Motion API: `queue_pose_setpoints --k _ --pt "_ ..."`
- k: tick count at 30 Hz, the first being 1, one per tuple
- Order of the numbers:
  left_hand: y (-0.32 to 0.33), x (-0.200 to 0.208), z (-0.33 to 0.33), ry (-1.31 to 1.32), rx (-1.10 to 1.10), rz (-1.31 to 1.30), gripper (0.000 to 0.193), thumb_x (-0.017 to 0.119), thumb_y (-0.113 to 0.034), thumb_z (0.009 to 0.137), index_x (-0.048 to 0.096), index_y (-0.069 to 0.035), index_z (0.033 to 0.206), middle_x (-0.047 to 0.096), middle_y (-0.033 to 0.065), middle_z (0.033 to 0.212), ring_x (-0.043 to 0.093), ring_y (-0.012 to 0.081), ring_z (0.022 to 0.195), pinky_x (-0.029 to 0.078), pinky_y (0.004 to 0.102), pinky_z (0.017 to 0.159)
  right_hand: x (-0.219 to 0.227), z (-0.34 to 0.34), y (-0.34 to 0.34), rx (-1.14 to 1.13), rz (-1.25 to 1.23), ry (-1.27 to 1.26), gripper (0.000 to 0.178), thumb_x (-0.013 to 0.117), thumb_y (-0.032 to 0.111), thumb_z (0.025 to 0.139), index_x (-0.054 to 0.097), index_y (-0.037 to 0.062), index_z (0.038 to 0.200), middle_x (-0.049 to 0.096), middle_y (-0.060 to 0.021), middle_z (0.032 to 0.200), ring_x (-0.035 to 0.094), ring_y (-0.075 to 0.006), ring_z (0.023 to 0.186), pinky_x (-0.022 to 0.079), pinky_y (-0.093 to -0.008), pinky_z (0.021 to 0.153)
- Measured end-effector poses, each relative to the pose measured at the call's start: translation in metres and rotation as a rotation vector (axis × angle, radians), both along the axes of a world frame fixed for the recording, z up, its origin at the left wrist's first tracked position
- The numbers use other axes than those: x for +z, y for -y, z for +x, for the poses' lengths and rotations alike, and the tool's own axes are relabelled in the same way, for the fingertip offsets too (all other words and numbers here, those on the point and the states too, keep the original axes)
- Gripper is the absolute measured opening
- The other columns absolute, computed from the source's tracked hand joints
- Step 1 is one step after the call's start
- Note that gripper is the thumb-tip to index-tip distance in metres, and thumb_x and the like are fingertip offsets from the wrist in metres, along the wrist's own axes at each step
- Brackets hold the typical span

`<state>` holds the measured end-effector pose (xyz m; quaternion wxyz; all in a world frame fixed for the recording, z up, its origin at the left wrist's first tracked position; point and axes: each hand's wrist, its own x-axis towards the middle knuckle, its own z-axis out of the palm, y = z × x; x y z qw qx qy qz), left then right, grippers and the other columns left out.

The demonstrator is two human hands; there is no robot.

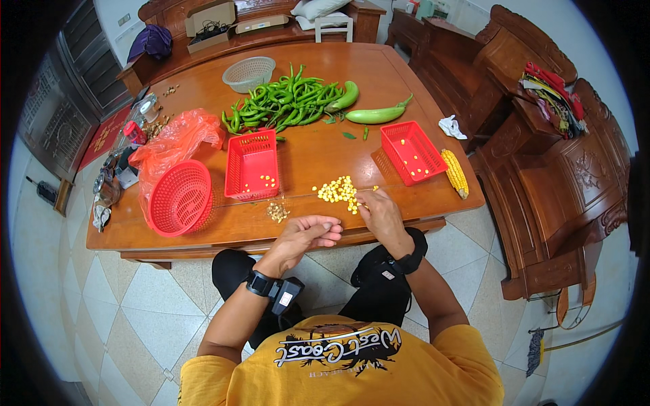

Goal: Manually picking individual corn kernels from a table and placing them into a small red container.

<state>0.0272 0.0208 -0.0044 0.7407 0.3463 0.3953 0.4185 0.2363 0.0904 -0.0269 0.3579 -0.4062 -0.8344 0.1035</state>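
Observation:
A loose pile of yellow corn kernels [335,190] lies on the wooden table in front of me. My right hand [383,215] is at the pile's right edge, fingers bent and drawn together; whatever is between their tips is hidden. Just off the table's near edge, my left hand [306,238] is turned partly palm up, its fingers curled and the thumb pressed over them. I cannot see what it holds, if anything. To its upper left is a small heap of brownish bits [277,212]. Two red rectangular baskets, one left [235,162] and one right [391,154], each contain several kernels.
A corn cob [455,174] lies beside the right basket. Farther back are green chili peppers [288,100], a pale green eggplant [376,116] and a grey colander [248,73]. On the left stand a round red basket [180,198] and an orange plastic bag [179,147].

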Motion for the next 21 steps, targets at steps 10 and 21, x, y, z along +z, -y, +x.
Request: queue_pose_setpoints --k 10,21 --pt "-0.009 -0.013 0.015 0.065 -0.001 -0.067 0.030 0.048 -0.010 0.096 0.051 0.005 0.122 0.062 0.0161 0.110 0.064 0.0221 0.096 0.053 0.0322 0.087 0.004 -0.001 0.001 0.007 0.015 -0.017 0.021 0.060 -0.002 0.074 0.060 0.0027 0.093 0.061 -0.0145 0.079 0.056 -0.0334 0.080 0.046 -0.0410 0.070" --pt "-0.008 -0.015 0.014 0.111 -0.029 -0.050 0.026 0.056 -0.013 0.093 0.060 0.004 0.111 0.066 0.0124 0.095 0.066 0.0166 0.081 0.056 0.0274 0.075 0.026 -0.019 0.042 0.127 -0.228 -0.281 0.032 0.071 0.002 0.073 0.062 0.0046 0.103 0.062 -0.0071 0.087 0.061 -0.0176 0.079 0.048 -0.0277 0.066"
